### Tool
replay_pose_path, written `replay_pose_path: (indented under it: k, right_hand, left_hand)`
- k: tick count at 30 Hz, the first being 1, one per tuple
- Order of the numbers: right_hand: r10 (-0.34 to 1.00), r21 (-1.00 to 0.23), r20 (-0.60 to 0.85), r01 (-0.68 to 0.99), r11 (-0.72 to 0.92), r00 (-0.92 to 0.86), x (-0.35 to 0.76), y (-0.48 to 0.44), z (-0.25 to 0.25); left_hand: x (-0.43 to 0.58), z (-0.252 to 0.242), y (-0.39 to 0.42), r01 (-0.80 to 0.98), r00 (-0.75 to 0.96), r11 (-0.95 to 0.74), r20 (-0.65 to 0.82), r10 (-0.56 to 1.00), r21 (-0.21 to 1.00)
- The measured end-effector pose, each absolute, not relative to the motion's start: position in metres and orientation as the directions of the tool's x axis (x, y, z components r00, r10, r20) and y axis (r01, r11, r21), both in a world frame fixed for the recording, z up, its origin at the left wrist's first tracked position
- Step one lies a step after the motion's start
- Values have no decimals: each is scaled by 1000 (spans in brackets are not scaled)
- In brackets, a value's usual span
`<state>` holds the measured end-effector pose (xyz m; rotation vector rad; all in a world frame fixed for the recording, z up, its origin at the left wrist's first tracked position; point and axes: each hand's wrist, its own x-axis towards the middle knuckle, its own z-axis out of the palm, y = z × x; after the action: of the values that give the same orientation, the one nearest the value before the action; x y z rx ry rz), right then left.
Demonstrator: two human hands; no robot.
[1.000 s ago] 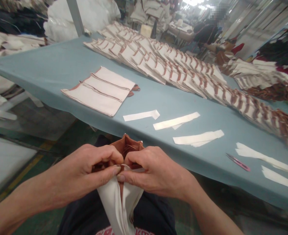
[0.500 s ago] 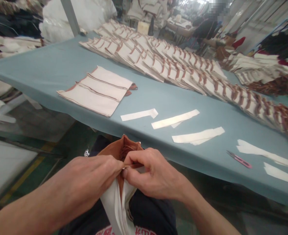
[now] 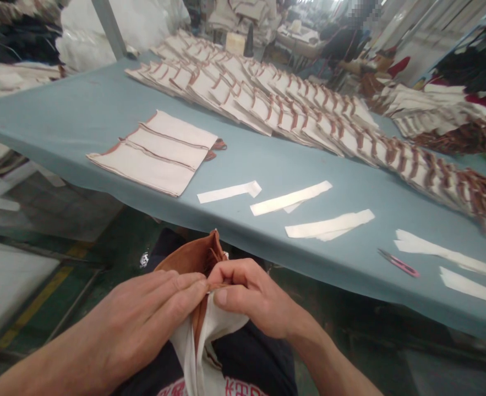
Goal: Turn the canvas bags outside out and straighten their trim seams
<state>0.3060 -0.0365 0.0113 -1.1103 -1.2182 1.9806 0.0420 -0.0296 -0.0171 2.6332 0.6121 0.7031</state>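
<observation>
Over my lap, my left hand [image 3: 143, 319] and my right hand [image 3: 251, 297] both pinch a small cream cloth bag [image 3: 203, 352] at its brown top edge [image 3: 193, 256]. Fingertips of both hands meet at the bag's mouth, fingers closed on the fabric. The cream body of the bag hangs down between my wrists. The blue-grey table [image 3: 77, 115] starts just beyond my hands.
Three finished cream bags [image 3: 152, 151] lie overlapped near the table's front edge. Several white fabric strips [image 3: 292, 198] and a pink thread snipper [image 3: 397, 263] lie to the right. Long rows of overlapped bags [image 3: 309, 118] run across the back. Another person works at far tables.
My hands have shifted lower and closer to me with the bag. The left fingers have flattened over the brown edge and the right hand has curled tighter. The view tilted slightly.
</observation>
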Motion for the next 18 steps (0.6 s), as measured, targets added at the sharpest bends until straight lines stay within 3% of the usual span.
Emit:
replay_pose_path:
  k: [8, 12, 18]
  right_hand:
    - [866, -851, -274, -313, -421, -419, 297, -42, -5]
    - [925, -906, -187, -306, -293, -330, 298, -43, 2]
    - [940, -974, -89, -171, -152, -330, 312, -46, 17]
  left_hand:
    - [53, -22, -18, 239, 725, -903, 552, 411, 358]
    - [70, -41, -14, 194, 651, -903, 639, 411, 384]
    - [76, -47, -24, 123, 576, -810, 623, 529, 574]
